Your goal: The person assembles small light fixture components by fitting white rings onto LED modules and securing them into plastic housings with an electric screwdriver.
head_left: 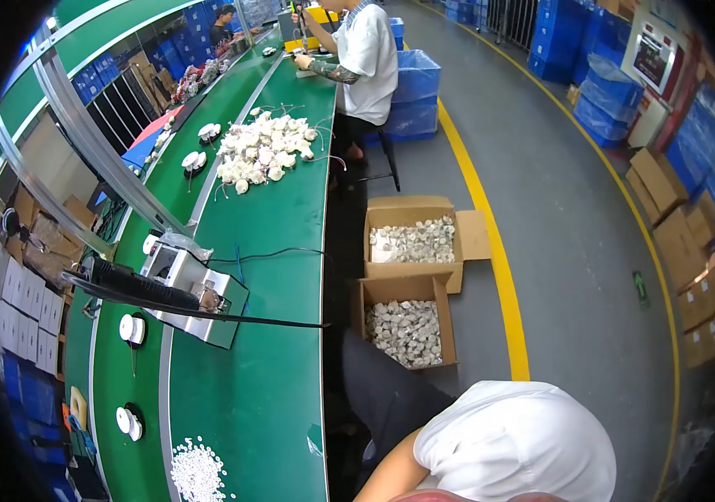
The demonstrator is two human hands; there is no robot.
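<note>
Two open brown cardboard boxes (474, 235) are holding small whitish parts near four o'clock. A bare arm (399, 470) is being cropped at six; both hands are lying unseen, their grip impossible to tell. Small white rings (197, 471) are resting at seven on the long green surface (274, 381), a grey floor (575, 251) stretching toward three.

The person is wearing a white shirt (525, 439), its plain cloth gathering into soft, shallow folds. At the shirt's near-left edge, a loose short sleeve (443, 448) is ending in a simple hem and leaving an arm (395, 475) bare. Just beyond the shirt, dark trousers (386, 376) are showing, their cloth looking charcoal or navy, without clear markings.
</note>
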